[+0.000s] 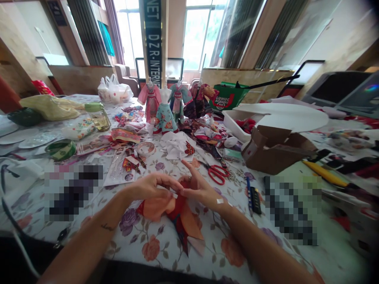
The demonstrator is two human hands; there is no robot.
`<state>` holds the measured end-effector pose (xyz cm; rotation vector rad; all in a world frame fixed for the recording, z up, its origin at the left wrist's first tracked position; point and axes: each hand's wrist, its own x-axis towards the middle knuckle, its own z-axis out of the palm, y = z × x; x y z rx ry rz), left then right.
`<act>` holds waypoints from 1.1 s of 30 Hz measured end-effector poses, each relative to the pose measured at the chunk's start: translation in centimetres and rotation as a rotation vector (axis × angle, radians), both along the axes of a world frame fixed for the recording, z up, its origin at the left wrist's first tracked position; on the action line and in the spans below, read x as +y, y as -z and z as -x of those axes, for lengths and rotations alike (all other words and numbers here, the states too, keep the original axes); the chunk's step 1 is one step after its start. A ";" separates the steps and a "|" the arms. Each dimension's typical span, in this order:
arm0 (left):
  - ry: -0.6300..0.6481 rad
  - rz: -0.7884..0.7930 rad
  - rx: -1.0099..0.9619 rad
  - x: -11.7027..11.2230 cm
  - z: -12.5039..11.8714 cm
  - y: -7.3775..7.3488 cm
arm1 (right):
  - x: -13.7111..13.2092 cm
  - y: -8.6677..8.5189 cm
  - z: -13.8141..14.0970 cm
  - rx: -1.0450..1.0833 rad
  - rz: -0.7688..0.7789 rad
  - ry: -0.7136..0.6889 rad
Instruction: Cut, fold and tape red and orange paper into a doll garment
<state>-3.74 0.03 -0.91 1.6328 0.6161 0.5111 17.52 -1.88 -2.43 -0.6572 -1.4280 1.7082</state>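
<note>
My left hand (154, 185) and my right hand (199, 187) meet over a folded piece of orange and red cloth (177, 215) lying on the flowered tablecloth (142, 236). Both hands pinch a small pale strip (171, 192) at the top of the cloth, fingers pressed together. My right index finger sticks up a little. A small white plaster sits on my right wrist.
Red-handled scissors (217, 173) lie just beyond my right hand. Three small doll dresses on stands (164, 106) rise at the back, among fabric scraps. A tape roll (145, 148), a green ribbon roll (60, 150), a brown cardboard box (272, 152) and a white tray (237, 122) surround them.
</note>
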 end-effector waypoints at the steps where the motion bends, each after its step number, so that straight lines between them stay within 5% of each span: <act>1: -0.023 0.002 0.009 0.1 0.0 0.1 | 0.1 0.0 -0.1 -0.015 -0.005 0.027; 4: -0.159 -0.025 0.043 0.6 0.1 0.5 | 0.3 0.2 -0.5 -0.040 -0.044 0.142; 8: -0.548 -0.223 0.062 1.6 0.2 0.9 | 0.7 0.6 -0.5 -0.023 -0.122 0.338; 10: -0.680 -0.177 0.023 1.9 0.3 0.8 | 0.7 0.8 -0.4 -0.030 -0.163 0.397; 15: -0.491 0.224 0.058 1.7 0.9 0.4 | 0.6 0.8 -0.3 -0.088 -0.213 0.523; 18: -0.497 0.239 0.043 1.7 0.8 0.6 | 0.6 0.7 -0.4 -0.108 -0.212 0.553; 22: -0.610 0.274 -0.338 1.7 -0.7 1.1 | 0.4 0.6 -0.2 -0.027 -0.171 0.465; 26: -0.635 0.548 -0.591 0.9 -2.3 1.0 | -0.2 0.4 0.5 0.018 -0.124 0.380; 29: -0.528 0.746 -0.538 0.2 -2.4 0.6 | -0.7 0.4 0.8 0.000 -0.138 0.387; 33: -0.388 0.706 -0.417 -0.2 -1.8 0.5 | -0.9 0.5 0.9 -0.050 -0.175 0.426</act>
